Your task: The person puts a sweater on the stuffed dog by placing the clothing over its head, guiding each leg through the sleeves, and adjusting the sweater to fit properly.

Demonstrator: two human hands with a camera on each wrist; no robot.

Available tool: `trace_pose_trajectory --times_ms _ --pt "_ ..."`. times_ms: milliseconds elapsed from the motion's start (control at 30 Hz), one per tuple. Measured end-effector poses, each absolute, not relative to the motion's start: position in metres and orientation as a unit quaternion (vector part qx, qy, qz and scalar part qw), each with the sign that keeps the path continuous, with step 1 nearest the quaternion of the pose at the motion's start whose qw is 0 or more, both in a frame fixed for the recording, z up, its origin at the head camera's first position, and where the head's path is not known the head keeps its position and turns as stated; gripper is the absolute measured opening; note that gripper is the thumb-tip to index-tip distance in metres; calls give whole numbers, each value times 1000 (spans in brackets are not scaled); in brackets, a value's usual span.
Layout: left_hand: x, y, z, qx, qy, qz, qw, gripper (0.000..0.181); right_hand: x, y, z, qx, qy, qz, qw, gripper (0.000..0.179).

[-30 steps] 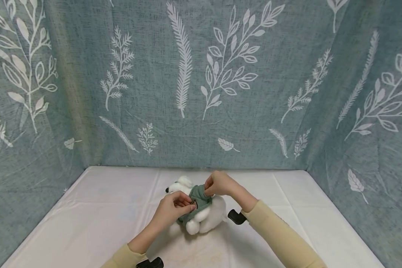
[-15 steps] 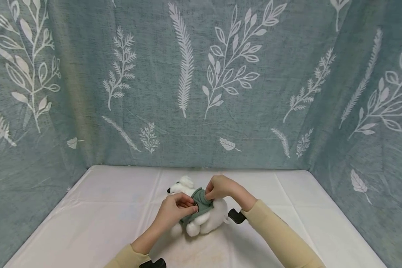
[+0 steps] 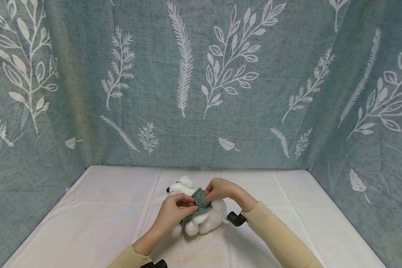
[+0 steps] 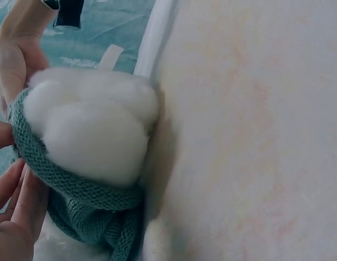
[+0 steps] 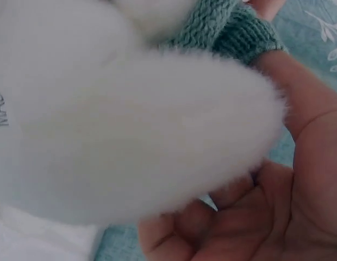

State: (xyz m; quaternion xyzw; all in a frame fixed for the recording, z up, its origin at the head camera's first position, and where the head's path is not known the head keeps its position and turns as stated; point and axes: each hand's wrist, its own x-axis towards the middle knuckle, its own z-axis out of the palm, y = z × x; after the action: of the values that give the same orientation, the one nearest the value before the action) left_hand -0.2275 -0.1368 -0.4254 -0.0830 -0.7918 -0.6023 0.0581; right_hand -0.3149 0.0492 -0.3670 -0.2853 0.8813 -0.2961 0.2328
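Observation:
A white plush dog (image 3: 217, 216) with a black nose lies on its side on the table, its head toward the far left. It wears a green knitted sweater (image 3: 201, 197), bunched up around its middle. My left hand (image 3: 172, 210) pinches the sweater's near side between thumb and fingers. On the far side, my right hand (image 3: 221, 189) grips the sweater's edge with bent fingers. In the left wrist view the sweater's hem (image 4: 81, 185) curves below the white fluffy body (image 4: 98, 141). White fur (image 5: 130, 136) hides part of the right hand's fingers in the right wrist view.
A white cloth (image 3: 97, 216) covers the table. Blue-green curtains (image 3: 194, 141) with white leaf prints stand behind it and along both sides. A black wrist camera (image 3: 236, 219) sits by the right sleeve. A white tag (image 5: 1, 111) shows on the plush.
My right hand has moved down slightly, and the sweater beside it has bunched into folds. A dark-edged patch on the sweater, seen earlier near the left fingertips, is now out of sight.

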Motion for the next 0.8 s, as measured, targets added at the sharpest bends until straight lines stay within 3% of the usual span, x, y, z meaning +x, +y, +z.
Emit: trace_pose_trajectory --times_ms 300,533,800 --pt "-231 -134 -425 -76 -794 -600 62 20 -315 48 -371 -254 876 -324 250 36" --pt "-221 -126 -422 -93 -812 -566 104 20 -317 45 -377 -161 896 -342 233 41" --pt "-217 -116 -417 -104 -827 -535 141 20 -315 44 -374 -135 899 -346 232 45"
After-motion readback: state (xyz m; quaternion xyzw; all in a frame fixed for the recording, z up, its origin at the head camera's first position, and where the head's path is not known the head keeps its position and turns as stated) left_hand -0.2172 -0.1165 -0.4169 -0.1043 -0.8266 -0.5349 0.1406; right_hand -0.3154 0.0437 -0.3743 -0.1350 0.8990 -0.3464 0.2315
